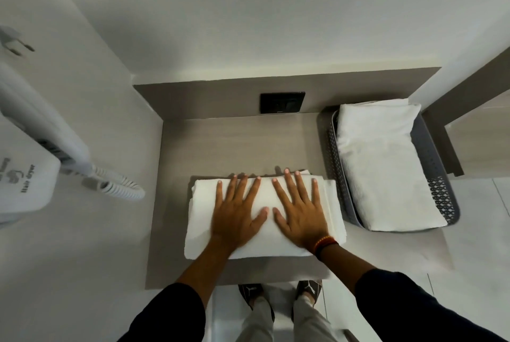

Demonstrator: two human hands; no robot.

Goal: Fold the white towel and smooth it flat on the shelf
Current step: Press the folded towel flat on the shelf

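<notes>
A folded white towel lies as a thick rectangle on the grey-brown shelf, near its front edge. My left hand rests palm down on the towel's left half, fingers spread. Beside it, my right hand presses flat on the right half, fingers also spread, thumbs almost touching. Neither hand grips the cloth. A thinner layer of the towel sticks out at the right side.
A grey perforated basket with another folded white towel stands at the shelf's right. A black socket plate sits on the back wall. A white wall hair dryer with a coiled cord hangs at left.
</notes>
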